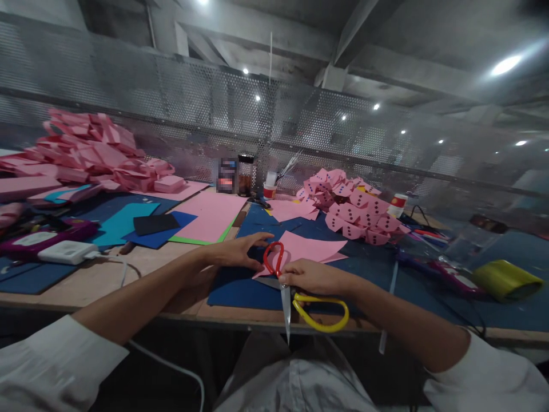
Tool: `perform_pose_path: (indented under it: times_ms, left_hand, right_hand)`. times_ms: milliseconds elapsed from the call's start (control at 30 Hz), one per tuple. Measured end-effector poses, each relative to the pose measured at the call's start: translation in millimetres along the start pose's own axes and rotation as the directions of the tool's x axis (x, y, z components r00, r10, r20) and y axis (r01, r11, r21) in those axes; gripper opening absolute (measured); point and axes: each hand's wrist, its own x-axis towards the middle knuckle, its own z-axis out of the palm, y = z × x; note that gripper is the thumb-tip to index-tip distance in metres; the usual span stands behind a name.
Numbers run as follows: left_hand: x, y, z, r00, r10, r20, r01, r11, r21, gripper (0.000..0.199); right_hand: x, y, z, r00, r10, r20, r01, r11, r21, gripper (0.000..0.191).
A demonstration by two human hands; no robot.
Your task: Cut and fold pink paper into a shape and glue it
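Observation:
My right hand (315, 277) grips a pair of scissors (318, 327) near the pivot. One handle loop is red, the other yellow, and the blades are spread wide, one pointing down past the table edge. Left of it, my left hand (241, 250) hovers over the blue mat (244, 292), thumb and fingers apart with nothing seen between them. A pink sheet (315, 247) with pointed corners lies on the mat beyond the scissors, partly hidden by my right hand and the red loop.
A heap of folded pink pieces (98, 149) fills the back left. Dotted pink pieces (360, 212) pile up at the back right. Coloured sheets (124, 220), a white adapter (68, 252), a dark-lidded jar (245, 174) and a yellow-green roll (508, 280) also lie or stand around.

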Motion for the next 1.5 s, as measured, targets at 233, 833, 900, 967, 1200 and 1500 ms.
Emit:
perform_pose_path:
  times_ms: [233,833,900,967,1200,1500]
  left_hand:
    - [-0.1,-1.6,0.5,1.000,-0.009,-0.013,0.009,1.000,-0.006,0.091]
    - [-3.8,27.8,-2.2,0.982,0.127,-0.137,-0.145,0.981,-0.132,0.041]
    - [-3.6,29.8,-2.1,0.977,0.105,-0.187,-0.140,0.973,-0.183,0.040]
    - [-2.9,31.0,-1.8,0.972,0.084,-0.218,-0.142,0.953,-0.266,0.040]
    - [-2.0,38.1,-3.6,0.965,-0.005,-0.264,-0.152,0.807,-0.571,0.044]
    - [-1.0,39.4,-8.1,0.947,-0.142,-0.288,-0.118,0.678,-0.725,0.033]
  right_hand:
    - [-4.9,-4.4,-2.3,1.000,0.016,-0.001,-0.016,1.000,0.016,0.037]
    - [47.9,-70.6,-88.0,0.896,0.066,-0.438,0.135,0.901,0.411,0.031]
    - [73.3,-75.4,-85.7,0.895,0.112,-0.432,0.103,0.889,0.446,0.029]
    - [97.3,-76.7,-82.4,0.879,0.145,-0.455,0.089,0.885,0.456,0.030]
    - [144.5,-70.1,-76.2,0.822,0.197,-0.535,0.101,0.873,0.477,0.025]
    - [164.6,-50.5,-81.9,0.786,0.171,-0.595,0.086,0.922,0.379,0.025]
